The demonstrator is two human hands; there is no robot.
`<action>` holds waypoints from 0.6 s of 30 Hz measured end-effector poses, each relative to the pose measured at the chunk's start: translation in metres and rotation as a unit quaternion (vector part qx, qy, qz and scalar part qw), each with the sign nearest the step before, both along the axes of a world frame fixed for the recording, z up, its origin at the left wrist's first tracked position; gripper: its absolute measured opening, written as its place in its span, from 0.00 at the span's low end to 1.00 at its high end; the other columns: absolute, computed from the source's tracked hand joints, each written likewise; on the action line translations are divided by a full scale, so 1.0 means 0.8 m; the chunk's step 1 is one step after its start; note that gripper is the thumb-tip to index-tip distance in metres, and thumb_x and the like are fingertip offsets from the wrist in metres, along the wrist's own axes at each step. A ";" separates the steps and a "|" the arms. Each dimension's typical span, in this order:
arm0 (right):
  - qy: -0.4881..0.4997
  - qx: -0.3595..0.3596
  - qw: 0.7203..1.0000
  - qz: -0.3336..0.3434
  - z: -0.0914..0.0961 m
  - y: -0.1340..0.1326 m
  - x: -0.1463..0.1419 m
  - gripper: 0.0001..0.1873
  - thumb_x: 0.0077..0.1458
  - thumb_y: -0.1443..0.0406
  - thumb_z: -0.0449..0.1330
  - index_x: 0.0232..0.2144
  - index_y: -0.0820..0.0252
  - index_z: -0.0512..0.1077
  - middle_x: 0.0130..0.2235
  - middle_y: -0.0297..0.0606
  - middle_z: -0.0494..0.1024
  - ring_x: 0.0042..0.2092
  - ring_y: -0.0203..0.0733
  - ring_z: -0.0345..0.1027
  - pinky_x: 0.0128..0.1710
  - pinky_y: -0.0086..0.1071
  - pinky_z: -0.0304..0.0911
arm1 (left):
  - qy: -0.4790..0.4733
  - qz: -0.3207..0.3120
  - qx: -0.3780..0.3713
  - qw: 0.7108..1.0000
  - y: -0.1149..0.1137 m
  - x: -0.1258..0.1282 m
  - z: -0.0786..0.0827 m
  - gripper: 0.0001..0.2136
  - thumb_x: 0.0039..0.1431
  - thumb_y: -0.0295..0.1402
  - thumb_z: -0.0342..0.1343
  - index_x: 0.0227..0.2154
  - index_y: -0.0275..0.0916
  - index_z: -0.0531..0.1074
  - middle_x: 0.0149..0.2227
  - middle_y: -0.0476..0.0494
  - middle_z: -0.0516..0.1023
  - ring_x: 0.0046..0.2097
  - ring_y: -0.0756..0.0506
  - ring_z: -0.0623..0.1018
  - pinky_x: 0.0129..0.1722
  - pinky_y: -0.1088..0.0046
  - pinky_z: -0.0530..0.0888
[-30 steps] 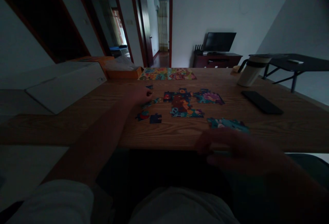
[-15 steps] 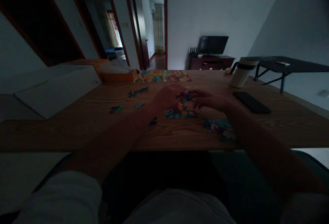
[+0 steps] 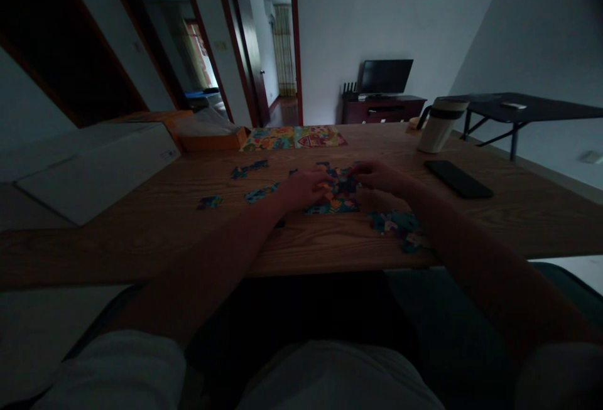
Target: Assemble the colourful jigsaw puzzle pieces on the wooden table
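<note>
A partly joined jigsaw puzzle (image 3: 333,204) in blue, orange and teal lies on the wooden table in front of me. My left hand (image 3: 308,185) rests over its left side, fingers stretched across the pieces. At the puzzle's upper right, my right hand (image 3: 379,176) has its fingers bent together on a dark blue puzzle piece (image 3: 347,185). The dim light blurs the exact grip. Joined pieces (image 3: 398,225) lie beside my right forearm. Further loose pieces (image 3: 249,169) are to the left, with a small cluster (image 3: 210,202) nearer me. My left hand and forearm hide part of the puzzle.
A colourful picture sheet (image 3: 296,137) lies at the table's far edge, beside an orange box (image 3: 214,140) holding clear plastic. A white box (image 3: 98,165) stands at left. On the right are a black phone (image 3: 458,179) and a pale mug with a dark band (image 3: 440,130).
My left hand has shifted slightly down and left onto the puzzle. My right hand's spread fingers have drawn together at its upper right. The camera view has turned slightly.
</note>
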State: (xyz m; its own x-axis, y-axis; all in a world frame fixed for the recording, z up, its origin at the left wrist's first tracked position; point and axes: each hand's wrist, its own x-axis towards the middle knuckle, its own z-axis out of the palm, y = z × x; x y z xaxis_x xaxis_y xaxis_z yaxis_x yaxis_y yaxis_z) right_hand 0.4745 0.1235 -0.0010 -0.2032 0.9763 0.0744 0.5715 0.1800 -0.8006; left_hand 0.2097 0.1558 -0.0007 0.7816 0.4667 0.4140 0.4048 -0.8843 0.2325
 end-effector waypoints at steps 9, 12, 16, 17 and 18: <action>-0.094 -0.032 0.994 -0.034 -0.015 0.013 0.002 0.11 0.58 0.70 0.59 0.41 0.59 0.79 0.40 0.40 0.81 0.37 0.41 0.72 0.39 0.33 0.66 | 0.074 0.015 -0.020 0.997 -0.006 0.001 0.004 0.11 0.68 0.31 0.55 0.49 0.37 0.78 0.50 0.41 0.79 0.51 0.43 0.77 0.54 0.67 0.71; -0.125 -0.031 0.991 -0.032 -0.016 0.012 0.002 0.11 0.59 0.70 0.59 0.41 0.59 0.79 0.39 0.39 0.81 0.37 0.42 0.72 0.39 0.34 0.66 | 0.092 -0.004 -0.013 0.996 -0.008 0.002 0.005 0.11 0.68 0.31 0.54 0.49 0.36 0.78 0.49 0.40 0.79 0.50 0.44 0.77 0.54 0.68 0.70; -0.138 -0.028 0.989 -0.033 -0.016 0.011 0.003 0.09 0.58 0.70 0.60 0.40 0.58 0.79 0.40 0.39 0.81 0.38 0.42 0.73 0.39 0.33 0.67 | 0.107 -0.015 -0.014 0.994 -0.010 0.001 0.007 0.11 0.69 0.31 0.53 0.47 0.36 0.79 0.47 0.40 0.79 0.46 0.45 0.77 0.50 0.69 0.71; -0.136 -0.028 0.990 -0.032 -0.016 0.011 0.004 0.10 0.58 0.70 0.59 0.40 0.58 0.79 0.40 0.39 0.81 0.38 0.42 0.73 0.39 0.33 0.66 | 0.108 -0.017 -0.016 0.994 -0.011 0.001 0.007 0.11 0.70 0.31 0.53 0.47 0.36 0.79 0.46 0.41 0.79 0.46 0.45 0.77 0.50 0.69 0.70; -0.135 -0.027 0.990 -0.032 -0.016 0.011 0.004 0.10 0.59 0.69 0.59 0.41 0.59 0.79 0.40 0.39 0.81 0.38 0.42 0.73 0.38 0.33 0.66 | 0.108 -0.018 -0.019 0.994 -0.011 0.002 0.007 0.11 0.70 0.31 0.53 0.47 0.36 0.79 0.46 0.41 0.80 0.45 0.45 0.77 0.50 0.69 0.70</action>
